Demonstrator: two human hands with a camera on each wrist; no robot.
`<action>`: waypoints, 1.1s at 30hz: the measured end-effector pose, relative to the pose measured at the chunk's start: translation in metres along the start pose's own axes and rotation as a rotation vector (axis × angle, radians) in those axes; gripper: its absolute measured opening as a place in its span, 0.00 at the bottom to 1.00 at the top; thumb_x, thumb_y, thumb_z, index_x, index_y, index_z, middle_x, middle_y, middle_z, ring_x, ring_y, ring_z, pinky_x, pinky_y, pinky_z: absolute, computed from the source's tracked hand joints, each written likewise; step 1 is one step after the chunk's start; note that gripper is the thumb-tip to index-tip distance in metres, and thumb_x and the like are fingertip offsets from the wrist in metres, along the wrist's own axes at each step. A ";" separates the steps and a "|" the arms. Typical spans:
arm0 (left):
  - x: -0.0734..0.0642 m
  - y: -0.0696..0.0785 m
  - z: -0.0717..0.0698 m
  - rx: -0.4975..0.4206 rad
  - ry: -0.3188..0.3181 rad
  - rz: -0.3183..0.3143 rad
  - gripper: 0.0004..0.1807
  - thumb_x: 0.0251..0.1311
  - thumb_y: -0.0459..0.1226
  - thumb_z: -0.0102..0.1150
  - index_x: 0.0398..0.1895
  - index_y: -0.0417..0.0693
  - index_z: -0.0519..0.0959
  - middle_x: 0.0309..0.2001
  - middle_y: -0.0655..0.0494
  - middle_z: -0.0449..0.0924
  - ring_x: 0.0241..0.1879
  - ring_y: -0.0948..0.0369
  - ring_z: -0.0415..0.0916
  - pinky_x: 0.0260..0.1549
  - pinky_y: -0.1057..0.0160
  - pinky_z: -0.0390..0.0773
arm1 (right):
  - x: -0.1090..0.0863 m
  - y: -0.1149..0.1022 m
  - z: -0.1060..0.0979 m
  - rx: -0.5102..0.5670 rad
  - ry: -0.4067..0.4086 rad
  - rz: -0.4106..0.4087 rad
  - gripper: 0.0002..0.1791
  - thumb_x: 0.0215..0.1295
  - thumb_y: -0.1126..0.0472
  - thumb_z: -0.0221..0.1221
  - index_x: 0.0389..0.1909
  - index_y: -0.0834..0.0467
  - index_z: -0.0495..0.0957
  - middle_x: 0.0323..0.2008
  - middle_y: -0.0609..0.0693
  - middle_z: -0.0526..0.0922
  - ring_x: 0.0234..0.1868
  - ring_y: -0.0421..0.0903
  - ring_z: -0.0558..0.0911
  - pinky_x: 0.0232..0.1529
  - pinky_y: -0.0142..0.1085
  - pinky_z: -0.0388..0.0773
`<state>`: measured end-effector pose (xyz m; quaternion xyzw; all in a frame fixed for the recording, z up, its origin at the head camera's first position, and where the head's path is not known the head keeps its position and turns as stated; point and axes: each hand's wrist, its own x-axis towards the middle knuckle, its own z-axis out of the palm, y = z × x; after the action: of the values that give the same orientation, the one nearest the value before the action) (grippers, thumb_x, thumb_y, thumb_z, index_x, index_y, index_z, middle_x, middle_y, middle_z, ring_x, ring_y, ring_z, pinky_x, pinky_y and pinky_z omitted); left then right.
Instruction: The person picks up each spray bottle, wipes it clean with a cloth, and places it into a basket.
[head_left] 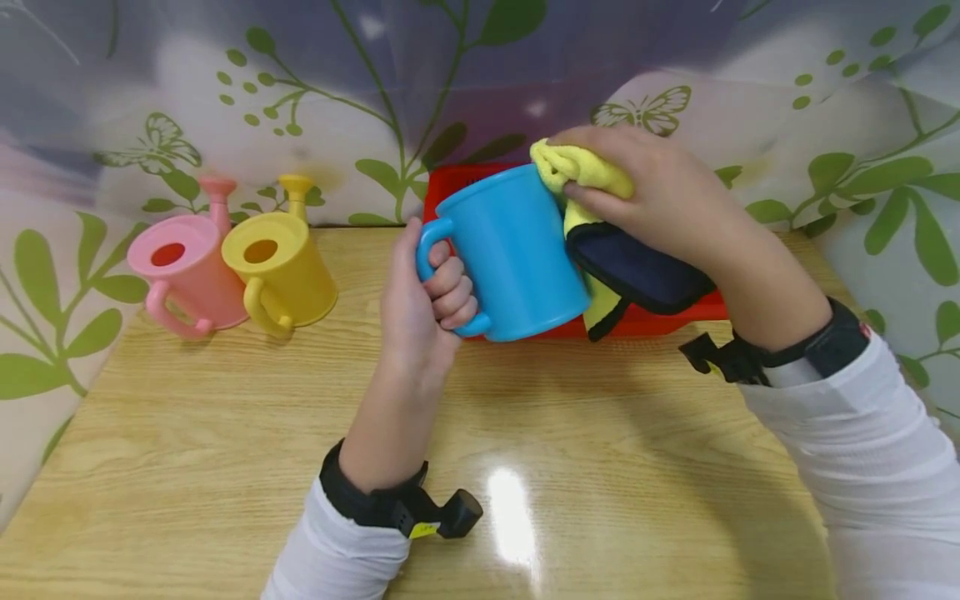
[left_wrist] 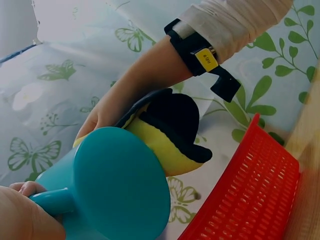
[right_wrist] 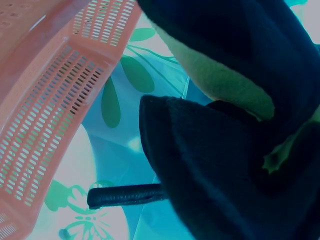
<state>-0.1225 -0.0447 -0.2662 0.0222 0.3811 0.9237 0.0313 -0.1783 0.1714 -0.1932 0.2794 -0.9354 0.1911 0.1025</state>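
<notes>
A blue watering can [head_left: 517, 254], shaped like the two others on the table, is held tilted above the red basket [head_left: 645, 321]. My left hand [head_left: 431, 292] grips its handle, with fingers curled round it. Its round base [left_wrist: 122, 185] faces the left wrist camera; its spout side is hidden. In my right hand [head_left: 652, 183] is a bunched yellow and dark blue cloth [head_left: 585, 171], pinched at the can's upper right edge. Loose folds of the cloth hang down along the can's side. Dark folds [right_wrist: 215, 150] fill much of the right wrist view.
Pink [head_left: 191, 267] and yellow [head_left: 288, 271] watering cans stand side by side at the table's back left. The basket has slotted walls [left_wrist: 250, 185] and sits by the back edge of the wooden table [head_left: 225, 467]. Behind rises a leaf-patterned sheet [head_left: 337, 125].
</notes>
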 end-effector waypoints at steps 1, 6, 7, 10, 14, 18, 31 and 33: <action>0.000 0.000 0.000 -0.005 0.000 0.003 0.25 0.75 0.50 0.34 0.16 0.53 0.60 0.08 0.66 0.54 0.06 0.70 0.49 0.13 0.70 0.41 | 0.000 0.000 0.001 0.000 -0.002 -0.007 0.24 0.70 0.53 0.55 0.67 0.48 0.67 0.54 0.58 0.76 0.44 0.54 0.72 0.42 0.49 0.65; -0.001 0.002 -0.001 -0.012 0.005 0.013 0.26 0.75 0.50 0.33 0.16 0.53 0.59 0.08 0.66 0.54 0.06 0.70 0.49 0.13 0.71 0.41 | -0.003 0.001 0.003 -0.010 0.024 -0.081 0.23 0.69 0.56 0.56 0.64 0.51 0.70 0.45 0.58 0.77 0.38 0.53 0.71 0.36 0.45 0.63; -0.001 0.002 -0.001 -0.013 0.005 0.014 0.26 0.75 0.50 0.33 0.16 0.53 0.60 0.08 0.66 0.54 0.06 0.70 0.50 0.13 0.71 0.41 | -0.004 0.001 0.004 -0.013 0.029 -0.097 0.23 0.69 0.57 0.57 0.63 0.52 0.70 0.43 0.58 0.77 0.38 0.53 0.71 0.36 0.45 0.63; 0.000 0.003 -0.001 -0.024 0.011 0.020 0.25 0.75 0.50 0.34 0.16 0.53 0.59 0.08 0.66 0.54 0.05 0.70 0.50 0.13 0.71 0.41 | -0.008 0.001 0.005 -0.020 0.029 -0.148 0.22 0.67 0.59 0.59 0.62 0.54 0.72 0.39 0.57 0.78 0.36 0.52 0.70 0.38 0.44 0.62; 0.002 0.005 -0.003 -0.047 0.047 0.033 0.25 0.74 0.49 0.36 0.15 0.54 0.59 0.08 0.66 0.53 0.06 0.70 0.50 0.14 0.70 0.40 | -0.014 0.001 0.006 -0.021 -0.016 -0.138 0.23 0.66 0.57 0.60 0.62 0.51 0.72 0.42 0.56 0.78 0.39 0.51 0.71 0.40 0.46 0.65; 0.003 0.005 -0.004 -0.087 0.076 0.032 0.25 0.74 0.49 0.36 0.15 0.54 0.59 0.07 0.66 0.54 0.06 0.69 0.50 0.15 0.70 0.40 | -0.020 0.004 0.009 -0.026 -0.060 -0.106 0.25 0.65 0.54 0.61 0.63 0.47 0.71 0.46 0.55 0.77 0.42 0.52 0.73 0.40 0.48 0.69; 0.004 0.007 -0.006 -0.130 0.134 0.057 0.25 0.74 0.49 0.38 0.16 0.54 0.60 0.08 0.65 0.54 0.06 0.69 0.50 0.11 0.72 0.45 | -0.040 0.023 0.019 0.037 -0.187 -0.139 0.23 0.62 0.60 0.64 0.59 0.52 0.75 0.47 0.50 0.79 0.43 0.45 0.74 0.44 0.45 0.74; 0.005 0.007 -0.006 -0.135 0.130 0.060 0.25 0.74 0.49 0.37 0.15 0.54 0.60 0.08 0.65 0.54 0.06 0.69 0.50 0.11 0.73 0.45 | -0.042 0.026 0.018 0.032 -0.207 -0.147 0.23 0.61 0.59 0.64 0.58 0.51 0.76 0.46 0.49 0.80 0.43 0.45 0.75 0.43 0.45 0.74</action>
<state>-0.1277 -0.0540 -0.2655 -0.0288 0.3184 0.9473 -0.0195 -0.1594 0.2040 -0.2302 0.3672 -0.9147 0.1682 0.0147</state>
